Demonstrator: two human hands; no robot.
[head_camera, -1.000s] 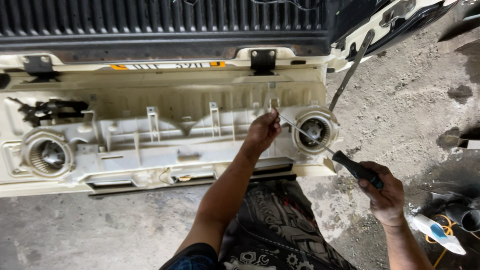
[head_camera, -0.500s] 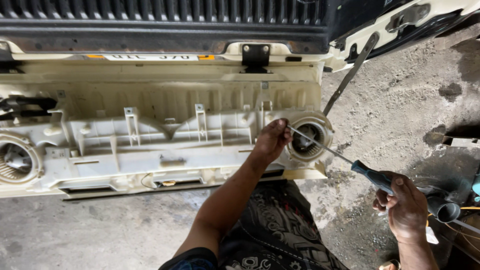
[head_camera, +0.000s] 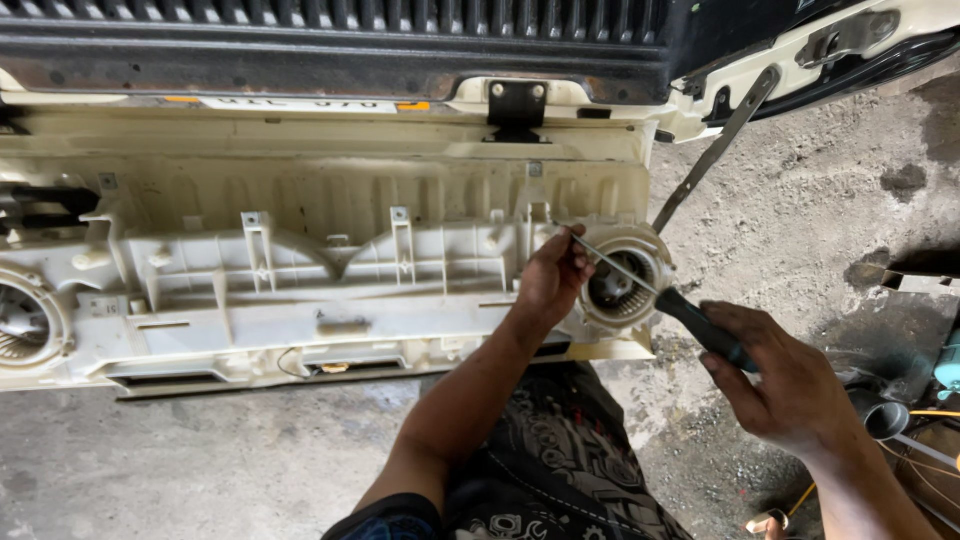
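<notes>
- Screwdriver: tip hidden behind left hand, fingers closed at the shaft, by the right blower opening.
- Right hand grips the handle.
- Cream housing cut off at left; metal strut far right.

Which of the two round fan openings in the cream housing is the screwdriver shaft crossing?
The right-hand fan opening, beside the left hand. The screwdriver held by the right hand crosses it; the other fan opening sits untouched at the far left edge.
</notes>
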